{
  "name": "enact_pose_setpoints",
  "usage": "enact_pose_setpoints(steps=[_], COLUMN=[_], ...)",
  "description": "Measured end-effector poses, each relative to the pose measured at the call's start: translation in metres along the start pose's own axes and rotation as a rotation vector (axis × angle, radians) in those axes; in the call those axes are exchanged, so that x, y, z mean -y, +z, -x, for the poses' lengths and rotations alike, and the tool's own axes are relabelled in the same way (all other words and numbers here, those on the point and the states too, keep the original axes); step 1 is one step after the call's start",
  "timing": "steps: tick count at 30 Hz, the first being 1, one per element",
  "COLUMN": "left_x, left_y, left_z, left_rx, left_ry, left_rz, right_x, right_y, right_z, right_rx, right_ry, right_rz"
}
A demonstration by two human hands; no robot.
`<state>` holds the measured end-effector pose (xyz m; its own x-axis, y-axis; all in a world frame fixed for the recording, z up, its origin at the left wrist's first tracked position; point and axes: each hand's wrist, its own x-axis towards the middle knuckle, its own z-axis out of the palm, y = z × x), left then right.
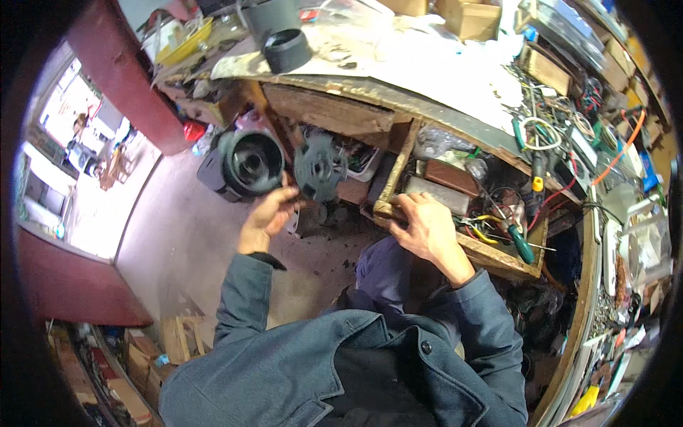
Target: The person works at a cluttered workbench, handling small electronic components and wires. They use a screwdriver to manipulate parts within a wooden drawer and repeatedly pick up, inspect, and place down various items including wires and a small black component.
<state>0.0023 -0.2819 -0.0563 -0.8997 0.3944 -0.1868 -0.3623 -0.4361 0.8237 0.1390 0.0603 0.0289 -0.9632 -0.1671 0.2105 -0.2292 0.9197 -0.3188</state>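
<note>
My left hand (269,215) reaches forward with its fingers apart, just below a black round hollow housing (250,162) and a dark ribbed disc-shaped part (319,168). Its fingertips come close to the lower edges of both; whether they touch is unclear. My right hand (427,226) is closed over the front left corner of an open wooden drawer (491,256). Inside the drawer lie a green-handled screwdriver (521,244), yellow-handled pliers (487,229), a brown block (452,177) and a grey block (435,194).
Above the drawer runs a workbench (427,99) with a white covering and a black cylinder (287,50). Tools, cables and boxes crowd its right side, where an orange cable (621,148) curves. A red pillar (121,78) stands left beside a bright doorway (78,156).
</note>
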Motion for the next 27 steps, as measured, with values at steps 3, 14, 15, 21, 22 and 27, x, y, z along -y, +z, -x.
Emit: enact_pose_setpoints(steps=[3,14,15,21,22,27], left_x=[0.077,0.176,0.177,0.189,0.184,0.103], left_y=[-0.077,-0.088,-0.088,-0.139,-0.149,-0.141], left_z=[0.020,0.012,0.005,-0.114,-0.137,-0.253], left_rx=[-0.192,-0.679,-0.649,-0.429,-0.282,0.390], left_ry=[-0.226,-0.656,-0.642,-0.687,-0.659,0.133], left_rz=[0.000,-0.041,-0.105,-0.186,-0.283,-1.373], right_x=[0.006,-0.009,-0.010,-0.006,-0.004,-0.005], right_y=[0.001,0.027,0.032,0.047,0.046,0.046], right_z=[-0.005,-0.109,-0.115,-0.124,-0.124,-0.126], right_rx=[-0.040,0.063,0.090,0.070,0.060,0.063], right_ry=[0.043,-0.185,-0.181,-0.150,-0.154,-0.127], right_rz=[-0.045,-0.069,-0.017,0.064,0.073,0.038])
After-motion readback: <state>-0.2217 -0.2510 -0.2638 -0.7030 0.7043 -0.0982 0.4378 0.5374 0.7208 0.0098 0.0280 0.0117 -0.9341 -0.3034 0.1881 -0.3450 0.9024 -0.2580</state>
